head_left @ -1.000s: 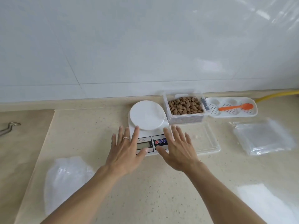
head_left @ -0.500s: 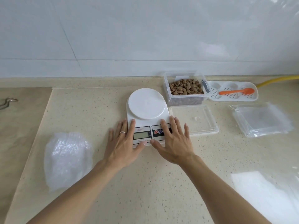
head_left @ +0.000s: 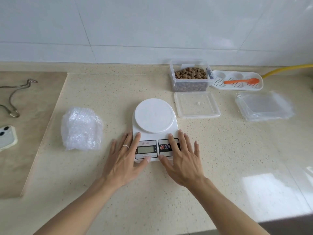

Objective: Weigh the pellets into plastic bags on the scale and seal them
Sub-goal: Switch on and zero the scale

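Observation:
A white digital scale (head_left: 154,116) with a round platter stands in the middle of the counter. My left hand (head_left: 124,158) lies flat with straight fingers along its left front corner, thumb at the front edge. On the right front corner my right hand (head_left: 182,158) rests flat, its fingers over the buttons. A clear box of brown pellets (head_left: 190,77) stands behind the scale to the right. A stack of clear plastic bags (head_left: 264,106) lies at the far right.
The box's clear lid (head_left: 197,106) lies right of the scale. A white perforated tray (head_left: 237,86) holds an orange spoon (head_left: 242,81). Bubble wrap (head_left: 82,128) lies at the left. A phone (head_left: 6,138) and a metal hook (head_left: 15,99) sit on the lower left ledge.
Both hands have drawn the scale toward me, away from the pellet box and lid. The view has tilted down, bringing the phone into sight.

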Motion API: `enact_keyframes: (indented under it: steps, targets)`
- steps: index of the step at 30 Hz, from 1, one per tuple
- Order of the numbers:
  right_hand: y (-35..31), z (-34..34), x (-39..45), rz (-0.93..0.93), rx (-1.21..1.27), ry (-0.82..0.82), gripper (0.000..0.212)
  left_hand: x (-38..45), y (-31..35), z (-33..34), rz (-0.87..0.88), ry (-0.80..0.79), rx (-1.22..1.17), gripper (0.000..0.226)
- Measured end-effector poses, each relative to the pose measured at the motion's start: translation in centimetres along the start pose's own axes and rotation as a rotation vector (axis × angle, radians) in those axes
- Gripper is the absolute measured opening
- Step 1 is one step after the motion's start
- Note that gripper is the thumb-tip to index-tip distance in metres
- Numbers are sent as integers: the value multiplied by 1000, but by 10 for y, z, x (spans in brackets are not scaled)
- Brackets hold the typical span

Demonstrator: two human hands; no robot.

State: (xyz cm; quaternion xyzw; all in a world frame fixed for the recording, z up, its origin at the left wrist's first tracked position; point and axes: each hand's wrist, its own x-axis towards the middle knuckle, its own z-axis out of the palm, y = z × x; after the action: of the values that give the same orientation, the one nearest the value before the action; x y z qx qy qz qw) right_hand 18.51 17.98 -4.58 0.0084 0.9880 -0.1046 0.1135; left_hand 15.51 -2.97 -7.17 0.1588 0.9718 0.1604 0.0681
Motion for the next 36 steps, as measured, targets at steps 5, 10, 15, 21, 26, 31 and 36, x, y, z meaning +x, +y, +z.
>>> enact_keyframes:
  steps: [5, 10, 15, 21, 26, 31, 36]
  targets:
    - [-1, 3, 9, 43, 171, 180, 61, -3, -10, 6, 58, 61, 74, 88]
    - [-10, 13, 20, 140, 337, 315, 46, -3, -9, 5, 62, 79, 66, 88]
    - [-6, 14, 12, 85, 361, 337, 48, -5, -8, 1, 109, 78, 69, 90]
    - [29, 21, -7, -49, 156, 230, 58, -5, -7, 0, 202, 103, 47, 87]
    - [25, 20, -9, -36, 120, 210, 60, -4, -6, -1, 176, 72, 57, 89]
    - [24, 19, -10, -39, 94, 204, 66, -5, -7, 0, 146, 51, 49, 92]
    - [24, 19, -9, -42, 76, 192, 65, -4, -7, 1, 145, 54, 49, 92]
